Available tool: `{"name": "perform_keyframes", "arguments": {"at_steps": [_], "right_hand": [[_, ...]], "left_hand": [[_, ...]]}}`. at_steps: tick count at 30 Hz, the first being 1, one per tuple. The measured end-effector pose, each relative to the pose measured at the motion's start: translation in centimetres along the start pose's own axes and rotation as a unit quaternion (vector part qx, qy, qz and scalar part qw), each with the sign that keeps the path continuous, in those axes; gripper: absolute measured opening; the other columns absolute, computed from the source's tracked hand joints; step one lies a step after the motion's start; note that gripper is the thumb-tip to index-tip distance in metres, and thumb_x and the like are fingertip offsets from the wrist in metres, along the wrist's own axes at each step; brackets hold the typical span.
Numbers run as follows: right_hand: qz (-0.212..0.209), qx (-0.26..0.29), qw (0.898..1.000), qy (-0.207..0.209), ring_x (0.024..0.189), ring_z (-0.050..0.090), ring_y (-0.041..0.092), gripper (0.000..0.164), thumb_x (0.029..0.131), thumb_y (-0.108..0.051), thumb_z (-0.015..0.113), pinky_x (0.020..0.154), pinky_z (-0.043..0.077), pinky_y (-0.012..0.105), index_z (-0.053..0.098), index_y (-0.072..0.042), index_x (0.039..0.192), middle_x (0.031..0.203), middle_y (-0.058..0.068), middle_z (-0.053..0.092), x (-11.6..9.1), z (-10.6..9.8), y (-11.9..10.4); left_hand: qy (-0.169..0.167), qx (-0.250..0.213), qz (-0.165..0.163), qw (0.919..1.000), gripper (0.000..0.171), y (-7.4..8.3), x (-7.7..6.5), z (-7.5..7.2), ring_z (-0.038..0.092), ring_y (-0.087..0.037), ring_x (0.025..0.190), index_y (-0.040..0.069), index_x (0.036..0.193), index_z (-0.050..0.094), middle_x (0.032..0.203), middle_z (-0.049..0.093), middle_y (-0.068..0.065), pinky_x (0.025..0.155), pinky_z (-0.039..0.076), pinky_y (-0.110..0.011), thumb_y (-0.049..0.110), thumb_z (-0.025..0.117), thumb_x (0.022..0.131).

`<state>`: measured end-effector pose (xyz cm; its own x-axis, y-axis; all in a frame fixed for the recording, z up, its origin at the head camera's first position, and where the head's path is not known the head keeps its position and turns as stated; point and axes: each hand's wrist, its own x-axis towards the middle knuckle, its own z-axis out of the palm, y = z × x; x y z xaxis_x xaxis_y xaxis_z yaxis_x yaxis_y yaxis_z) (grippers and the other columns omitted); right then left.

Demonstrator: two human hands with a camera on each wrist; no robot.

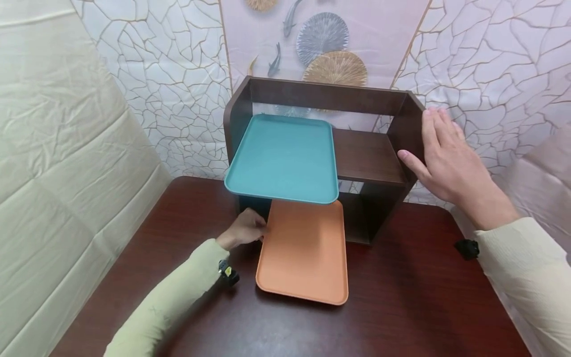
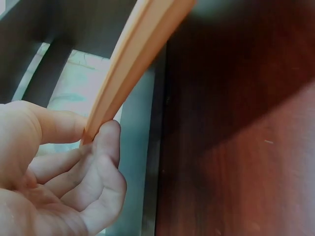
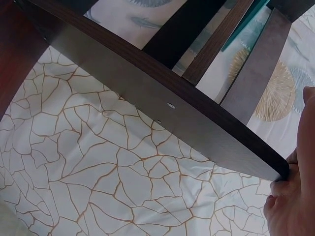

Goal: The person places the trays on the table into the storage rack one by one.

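My left hand pinches the left edge of an orange tray, thumb on one face and fingers on the other in the left wrist view. The tray juts forward from the lower level of a dark brown shelf unit; its back end is hidden under a teal tray. That teal tray lies on the upper level, on the left, its front overhanging. With fingers extended and thumb spread, my right hand rests against the unit's right side panel, near its upper front corner in the right wrist view.
The unit stands at the back of a reddish-brown table. Behind it hangs a patterned cloth with gold crack lines and a fish panel. A cream cloth drapes the left side. Black wrist devices sit on both sleeves.
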<state>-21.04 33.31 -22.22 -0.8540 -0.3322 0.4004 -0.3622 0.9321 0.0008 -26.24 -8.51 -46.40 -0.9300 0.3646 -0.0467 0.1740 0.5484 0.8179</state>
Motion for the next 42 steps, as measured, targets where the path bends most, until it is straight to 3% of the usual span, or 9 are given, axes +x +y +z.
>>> {"name": "perform_keyframes", "arguments": {"at_steps": [6, 9, 17, 21, 27, 34, 38, 42], "right_hand": [[-0.001, -0.004, 1.0, -0.001, 0.165, 0.0, 0.046, 0.086, 0.111, -0.044, 0.043, 0.134, 0.004, 0.063, 0.0, 0.006, 0.167, 0.176, 0.029, 0.002, 0.2, 0.2, -0.1], [0.001, -0.003, 1.0, -0.001, 0.165, -0.001, 0.045, 0.086, 0.111, -0.044, 0.043, 0.134, 0.003, 0.063, 0.0, 0.005, 0.167, 0.176, 0.028, 0.002, 0.2, 0.3, -0.2], [-0.004, 0.0, 1.0, 0.011, 0.165, -0.001, 0.046, 0.086, 0.111, -0.042, 0.044, 0.132, 0.006, 0.067, 0.001, 0.006, 0.167, 0.176, 0.029, 0.004, 0.4, -0.1, -0.1], [-0.002, -0.001, 1.0, 0.011, 0.165, -0.002, 0.046, 0.086, 0.111, -0.043, 0.044, 0.132, 0.006, 0.067, 0.0, 0.006, 0.167, 0.176, 0.028, 0.003, 0.6, -0.4, 0.0], [0.004, -0.004, 1.0, 0.004, 0.165, -0.003, 0.045, 0.087, 0.111, -0.043, 0.044, 0.132, 0.004, 0.066, -0.001, 0.005, 0.167, 0.176, 0.028, 0.003, 0.4, -0.6, 0.2], [-0.002, -0.001, 1.0, 0.013, 0.165, 0.0, 0.047, 0.086, 0.111, -0.043, 0.045, 0.133, 0.005, 0.065, 0.001, 0.006, 0.167, 0.175, 0.029, 0.006, 0.2, -0.2, 0.1], [-0.004, 0.002, 1.0, 0.015, 0.165, 0.001, 0.047, 0.086, 0.111, -0.042, 0.045, 0.133, 0.006, 0.065, 0.002, 0.006, 0.167, 0.175, 0.03, 0.007, 0.2, 0.2, -0.1], [0.0, 0.002, 1.0, 0.012, 0.165, -0.001, 0.045, 0.086, 0.111, -0.043, 0.044, 0.134, 0.004, 0.064, 0.001, 0.006, 0.167, 0.176, 0.029, 0.005, 0.1, 0.4, -0.1]], "left_hand": [[0.019, -0.022, -0.008, 0.9995, 0.022, 0.2, 3.1, 1.0, 0.075, -0.03, 0.07, -0.001, 0.077, 0.081, 0.067, 0.073, -0.011, 0.061, 0.062, -0.033, 0.001, 0.069, 0.096], [0.019, -0.038, -0.014, 0.999, 0.019, 0.2, 4.6, 1.6, 0.075, -0.025, 0.068, -0.002, 0.079, 0.08, 0.069, 0.074, -0.011, 0.064, 0.063, -0.035, 0.002, 0.07, 0.095], [-0.016, -0.068, -0.059, 0.9958, 0.015, 1.5, 7.8, 2.8, 0.075, -0.022, 0.085, 0.0, 0.102, 0.076, 0.099, 0.078, -0.014, 0.08, 0.064, -0.037, 0.012, 0.069, 0.099], [-0.021, -0.078, -0.073, 0.994, 0.017, 2.1, 9.0, 3.3, 0.077, -0.026, 0.091, 0.0, 0.106, 0.076, 0.103, 0.077, -0.016, 0.083, 0.064, -0.037, 0.014, 0.068, 0.1], [-0.034, -0.08, -0.088, 0.9924, 0.021, 2.5, 10.1, 4.5, 0.077, -0.028, 0.099, 0.0, 0.114, 0.073, 0.112, 0.076, -0.016, 0.089, 0.063, -0.037, 0.015, 0.067, 0.101], [-0.043, -0.068, -0.101, 0.9916, 0.02, 2.8, 10.5, 5.5, 0.077, -0.032, 0.104, -0.001, 0.113, 0.071, 0.117, 0.073, -0.017, 0.094, 0.063, -0.041, 0.015, 0.067, 0.101], [-0.044, -0.047, -0.114, 0.9914, 0.014, 2.9, 10.4, 5.7, 0.077, -0.028, 0.096, 0.002, 0.106, 0.07, 0.108, 0.074, -0.014, 0.087, 0.063, -0.037, 0.015, 0.068, 0.099], [-0.04, -0.002, -0.12, 0.992, 0.014, 3.4, 10.1, 5.7, 0.074, -0.022, 0.082, 0.007, 0.085, 0.067, 0.09, 0.074, -0.01, 0.073, 0.059, -0.03, 0.012, 0.068, 0.098]]}}
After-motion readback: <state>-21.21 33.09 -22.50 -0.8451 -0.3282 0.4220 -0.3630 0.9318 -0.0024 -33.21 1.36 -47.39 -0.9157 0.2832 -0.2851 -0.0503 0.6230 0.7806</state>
